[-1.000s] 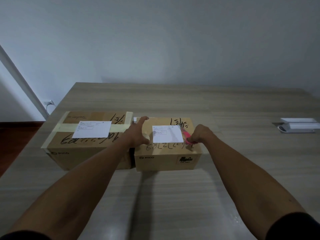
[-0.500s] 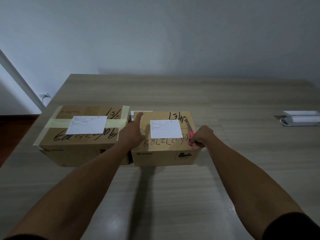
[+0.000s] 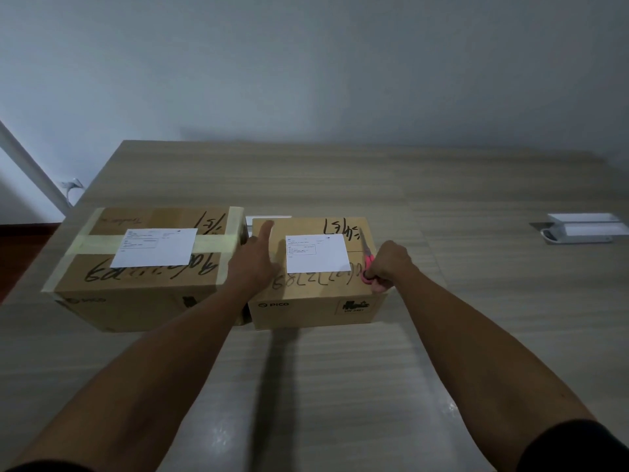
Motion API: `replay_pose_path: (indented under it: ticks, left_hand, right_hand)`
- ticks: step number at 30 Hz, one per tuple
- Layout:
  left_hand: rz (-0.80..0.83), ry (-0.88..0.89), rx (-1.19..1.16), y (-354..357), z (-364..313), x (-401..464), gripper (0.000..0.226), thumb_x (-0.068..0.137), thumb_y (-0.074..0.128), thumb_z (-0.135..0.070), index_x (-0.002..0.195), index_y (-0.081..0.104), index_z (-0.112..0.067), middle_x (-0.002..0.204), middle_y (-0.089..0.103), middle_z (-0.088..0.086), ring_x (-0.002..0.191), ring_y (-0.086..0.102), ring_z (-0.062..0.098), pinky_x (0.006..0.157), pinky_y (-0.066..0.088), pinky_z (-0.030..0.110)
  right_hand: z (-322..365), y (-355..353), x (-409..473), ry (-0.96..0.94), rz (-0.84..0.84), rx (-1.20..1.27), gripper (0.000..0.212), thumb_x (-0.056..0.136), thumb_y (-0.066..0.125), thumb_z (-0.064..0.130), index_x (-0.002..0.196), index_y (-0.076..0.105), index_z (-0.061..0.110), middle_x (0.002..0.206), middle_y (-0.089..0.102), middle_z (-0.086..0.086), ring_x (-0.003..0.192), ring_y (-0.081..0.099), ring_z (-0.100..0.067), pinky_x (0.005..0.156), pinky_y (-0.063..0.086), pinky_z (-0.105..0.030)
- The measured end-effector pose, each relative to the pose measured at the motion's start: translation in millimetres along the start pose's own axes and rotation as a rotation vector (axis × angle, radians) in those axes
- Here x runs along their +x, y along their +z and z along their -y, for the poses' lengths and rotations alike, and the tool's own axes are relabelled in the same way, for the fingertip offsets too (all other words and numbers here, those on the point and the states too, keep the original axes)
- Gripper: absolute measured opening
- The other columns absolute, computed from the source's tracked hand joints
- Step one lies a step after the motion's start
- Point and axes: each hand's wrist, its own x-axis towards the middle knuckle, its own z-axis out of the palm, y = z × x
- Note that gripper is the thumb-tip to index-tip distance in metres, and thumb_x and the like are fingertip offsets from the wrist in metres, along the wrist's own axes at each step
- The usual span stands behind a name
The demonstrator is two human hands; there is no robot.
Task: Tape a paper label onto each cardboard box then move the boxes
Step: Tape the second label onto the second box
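Note:
Two cardboard boxes stand side by side on the wooden table (image 3: pixel 340 386). The larger left box (image 3: pixel 143 301) carries a white paper label (image 3: pixel 155 247) lying over a band of pale tape. A white label (image 3: pixel 317 253) also lies on top of the smaller right box (image 3: pixel 316 310). My left hand (image 3: pixel 253 258) rests on the left part of that box's top, thumb stretched toward the far edge. At the box's right edge my right hand (image 3: pixel 389 265) grips pink-handled scissors (image 3: pixel 367 258), whose blades lie on the lid pointing away from me.
A white tray-like object (image 3: pixel 583 228) sits at the table's far right. A small white thing (image 3: pixel 269 218) shows behind the two boxes. A white slanted post (image 3: pixel 30 165) and a wall socket with cable stand off the table's left corner.
My right hand with the scissors has slid toward the near right corner of the small box. My left hand has stayed on the lid. My head has tipped, shifting the view.

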Motion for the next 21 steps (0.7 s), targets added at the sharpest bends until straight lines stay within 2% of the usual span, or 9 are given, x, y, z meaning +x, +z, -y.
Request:
replay_pose_path:
  ticks: [3, 5, 8, 9, 12, 14, 16, 18, 21]
  left_hand:
    - [-0.065, 0.041, -0.139, -2, 0, -4, 0.075, 0.093, 0.069, -0.044, 0.155, 0.028, -0.033, 0.137, 0.052, 0.011, 0.115, 0.056, 0.028, 0.089, 0.053, 0.047]
    - [-0.098, 0.055, -0.268, -5, 0, -4, 0.073, 0.092, 0.071, -0.03, 0.155, 0.034, -0.032, 0.135, 0.046, 0.014, 0.118, 0.05, 0.029, 0.098, 0.048, 0.044]
    - [-0.084, 0.036, -0.435, -12, -3, -4, 0.078, 0.087, 0.067, -0.007, 0.153, 0.038, -0.037, 0.125, 0.038, 0.009, 0.116, 0.047, 0.03, 0.103, 0.048, 0.046]
    - [-0.065, 0.019, -0.496, -16, -7, -6, 0.08, 0.087, 0.066, -0.003, 0.152, 0.038, -0.04, 0.125, 0.036, 0.008, 0.115, 0.046, 0.029, 0.104, 0.048, 0.046]
    - [-0.029, -0.008, -0.65, -24, -17, -7, 0.083, 0.086, 0.06, 0.001, 0.151, 0.038, -0.045, 0.123, 0.034, 0.006, 0.109, 0.046, 0.027, 0.1, 0.052, 0.048]
    - [-0.04, 0.012, -0.7, -28, -23, -8, 0.085, 0.083, 0.057, 0.003, 0.152, 0.038, -0.044, 0.107, 0.039, 0.004, 0.091, 0.047, 0.027, 0.083, 0.055, 0.049]
    - [-0.037, 0.008, -0.748, -31, -28, -9, 0.087, 0.084, 0.054, 0.01, 0.154, 0.038, -0.04, 0.095, 0.041, 0.003, 0.077, 0.042, 0.027, 0.068, 0.049, 0.043]
    - [-0.035, -0.02, -0.793, -36, -34, -12, 0.088, 0.083, 0.051, 0.012, 0.153, 0.04, -0.041, 0.093, 0.041, 0.006, 0.076, 0.041, 0.026, 0.069, 0.046, 0.038]
    - [-0.027, -0.032, -0.832, -44, -42, -16, 0.088, 0.082, 0.049, 0.012, 0.152, 0.043, -0.041, 0.089, 0.041, 0.008, 0.079, 0.042, 0.023, 0.081, 0.048, 0.031]
  right_hand:
    - [3, -2, -9, -0.056, -0.048, -0.087, 0.023, 0.076, 0.085, 0.0, 0.081, 0.063, -0.002, 0.071, 0.072, -0.019, 0.054, 0.071, -0.028, 0.053, 0.061, -0.039]
    - [9, -3, -15, -0.107, -0.161, -0.227, 0.015, 0.081, 0.077, 0.011, 0.082, 0.065, 0.004, 0.074, 0.072, -0.013, 0.062, 0.072, -0.027, 0.06, 0.061, -0.039]
    - [23, 0, -18, -0.253, -0.279, -0.194, 0.015, 0.087, 0.068, 0.017, 0.078, 0.059, 0.009, 0.076, 0.064, -0.006, 0.073, 0.065, -0.027, 0.057, 0.044, -0.027]
    - [29, 3, -18, -0.33, -0.248, -0.083, 0.015, 0.088, 0.067, 0.015, 0.076, 0.061, 0.008, 0.074, 0.064, -0.004, 0.074, 0.064, -0.025, 0.056, 0.042, -0.025]
    - [49, 15, -31, -0.521, -0.109, 0.247, 0.012, 0.092, 0.068, 0.01, 0.082, 0.073, 0.007, 0.077, 0.069, -0.001, 0.074, 0.065, -0.017, 0.062, 0.051, -0.028]
    - [61, 25, -42, -0.555, -0.005, 0.4, 0.01, 0.095, 0.068, 0.013, 0.09, 0.074, 0.007, 0.074, 0.065, -0.002, 0.063, 0.055, -0.015, 0.054, 0.045, -0.028]
    - [73, 34, -49, -0.558, 0.074, 0.472, 0.012, 0.097, 0.068, 0.017, 0.1, 0.073, 0.007, 0.083, 0.064, -0.007, 0.065, 0.051, -0.017, 0.053, 0.043, -0.029]
    - [84, 42, -55, -0.548, 0.131, 0.515, 0.015, 0.097, 0.067, 0.017, 0.106, 0.072, 0.007, 0.088, 0.063, -0.007, 0.067, 0.051, -0.017, 0.055, 0.042, -0.03]
    - [99, 51, -66, -0.51, 0.204, 0.605, 0.023, 0.096, 0.065, 0.013, 0.111, 0.07, -0.003, 0.085, 0.056, -0.006, 0.06, 0.049, -0.015, 0.051, 0.038, -0.029]
